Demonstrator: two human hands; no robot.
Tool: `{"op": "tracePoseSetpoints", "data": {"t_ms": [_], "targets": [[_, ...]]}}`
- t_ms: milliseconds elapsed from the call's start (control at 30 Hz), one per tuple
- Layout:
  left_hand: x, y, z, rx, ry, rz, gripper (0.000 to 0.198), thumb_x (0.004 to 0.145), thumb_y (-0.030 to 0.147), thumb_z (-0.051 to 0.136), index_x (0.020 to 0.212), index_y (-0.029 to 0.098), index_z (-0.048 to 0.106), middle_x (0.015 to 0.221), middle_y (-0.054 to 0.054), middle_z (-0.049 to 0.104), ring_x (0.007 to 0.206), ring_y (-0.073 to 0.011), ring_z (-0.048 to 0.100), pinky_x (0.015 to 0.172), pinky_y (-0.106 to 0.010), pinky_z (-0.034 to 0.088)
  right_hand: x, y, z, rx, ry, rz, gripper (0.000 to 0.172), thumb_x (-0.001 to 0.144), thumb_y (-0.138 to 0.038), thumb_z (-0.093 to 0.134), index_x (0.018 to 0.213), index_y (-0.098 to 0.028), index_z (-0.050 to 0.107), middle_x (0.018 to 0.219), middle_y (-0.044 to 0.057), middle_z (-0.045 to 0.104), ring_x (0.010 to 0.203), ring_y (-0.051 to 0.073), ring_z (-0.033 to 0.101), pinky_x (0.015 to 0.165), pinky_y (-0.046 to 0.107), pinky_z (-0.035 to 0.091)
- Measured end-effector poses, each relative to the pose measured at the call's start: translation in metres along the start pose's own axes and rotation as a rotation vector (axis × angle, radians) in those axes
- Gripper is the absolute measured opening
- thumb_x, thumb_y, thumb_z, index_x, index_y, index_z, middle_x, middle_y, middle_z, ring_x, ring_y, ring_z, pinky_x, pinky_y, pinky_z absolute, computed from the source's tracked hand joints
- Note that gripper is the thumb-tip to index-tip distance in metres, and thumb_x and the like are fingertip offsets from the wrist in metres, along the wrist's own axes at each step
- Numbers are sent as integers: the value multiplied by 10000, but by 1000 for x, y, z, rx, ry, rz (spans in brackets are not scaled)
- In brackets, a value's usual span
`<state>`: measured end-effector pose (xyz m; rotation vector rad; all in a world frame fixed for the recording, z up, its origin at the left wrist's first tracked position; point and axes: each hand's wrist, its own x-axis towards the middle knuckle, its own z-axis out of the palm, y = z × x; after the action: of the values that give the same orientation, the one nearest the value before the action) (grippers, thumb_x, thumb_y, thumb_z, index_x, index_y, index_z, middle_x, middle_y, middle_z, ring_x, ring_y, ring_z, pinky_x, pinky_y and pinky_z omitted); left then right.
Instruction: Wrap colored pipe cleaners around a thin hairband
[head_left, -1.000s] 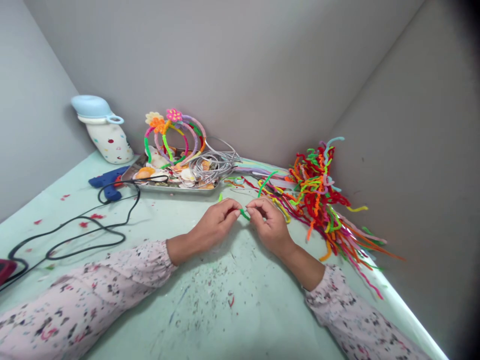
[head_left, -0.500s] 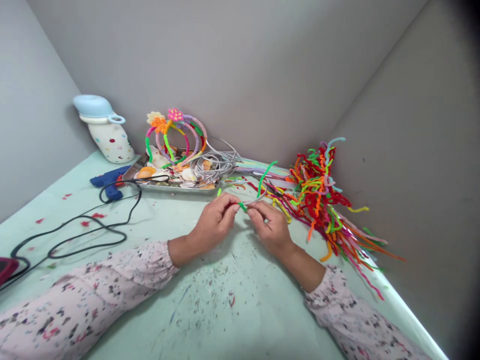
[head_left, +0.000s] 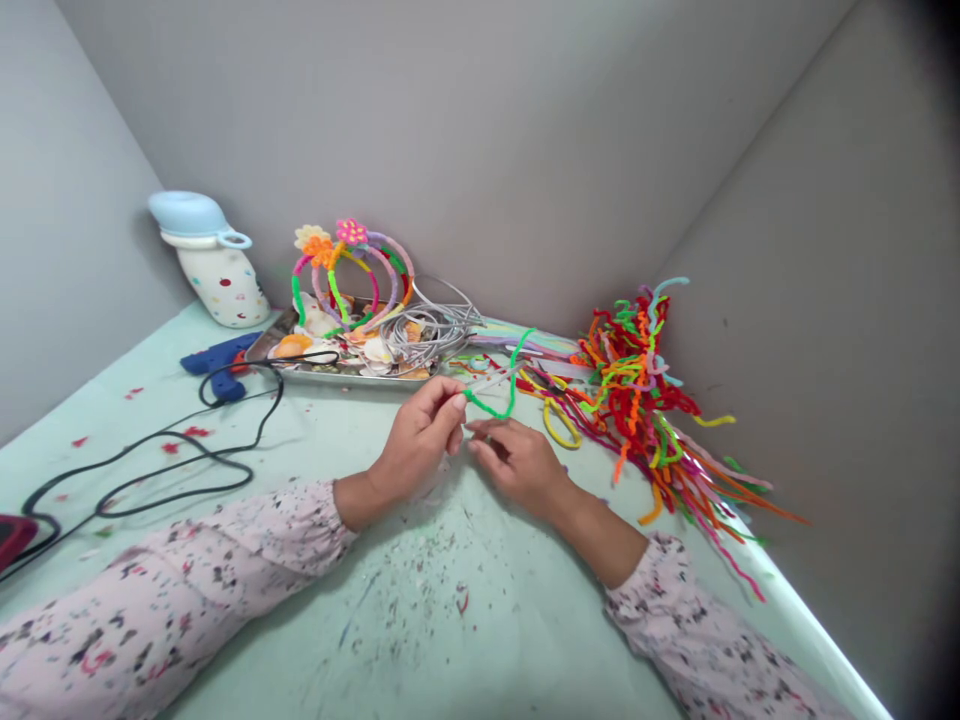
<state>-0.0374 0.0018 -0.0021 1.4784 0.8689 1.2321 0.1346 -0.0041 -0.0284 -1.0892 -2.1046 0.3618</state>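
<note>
Between thumb and forefinger, my left hand [head_left: 426, 437] pinches one end of a green pipe cleaner [head_left: 513, 385] together with a thin grey wire [head_left: 491, 380]. From those fingertips the pipe cleaner loops out to the right and curls upward. Just right of and below the fingertips, my right hand [head_left: 521, 465] has its thumb and fingers apart, with nothing seen between them. The green strand passes above its knuckles.
A metal tray [head_left: 352, 378] holds flowered hoops [head_left: 351, 232] and coiled wire [head_left: 427, 335]. To its left are a blue glue gun [head_left: 221, 362], a black cable [head_left: 187, 490] and a bottle [head_left: 221, 280]. A heap of colourful pipe cleaners [head_left: 637, 380] lies right.
My right hand has let go of the green pipe cleaner and moved slightly down and left. My left hand has shifted left, and the strand now hangs in a wider loop.
</note>
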Motion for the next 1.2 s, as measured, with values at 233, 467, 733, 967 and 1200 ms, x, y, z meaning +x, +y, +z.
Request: {"op": "tracePoseSetpoints", "data": {"t_ms": [233,467,733,967,1200], "targets": [[-4,-4,4,-122,-130,-21,182,907,374,499,932,193,504,567,74,375,410,-49,357,390,-186,295,5,5,0,182,209,79,216,890,-235,539,1088,-237,628,886,17,678,772,154,617,726,295,496],[-4,-5,2,-102,-165,-15,196,915,384,497,946,190,492,556,80,367,407,-46,358,384,-173,283,1,-4,-9,8,401,-211,164,836,-170,618,964,-268,653,840,20,634,791,169,613,722,319,511],[-6,-1,1,110,-116,56,232,928,376,469,989,165,544,531,72,409,450,-61,367,456,-189,322,-3,-1,-11,-137,467,-404,338,794,-92,644,1058,-305,635,933,20,607,813,152,608,717,302,520],[-4,-2,1,166,-77,55,214,928,357,456,963,169,550,525,69,414,470,-74,369,493,-204,330,-2,-6,-16,-284,509,-503,359,798,-99,637,1043,-362,637,971,10,612,907,182,595,798,357,498],[-1,-4,-2,225,-53,64,204,923,332,455,973,164,560,530,68,414,489,-83,383,504,-209,335,1,-4,-13,-349,578,-379,446,758,-118,668,1150,-309,570,1042,54,615,982,234,586,882,436,471]]}}
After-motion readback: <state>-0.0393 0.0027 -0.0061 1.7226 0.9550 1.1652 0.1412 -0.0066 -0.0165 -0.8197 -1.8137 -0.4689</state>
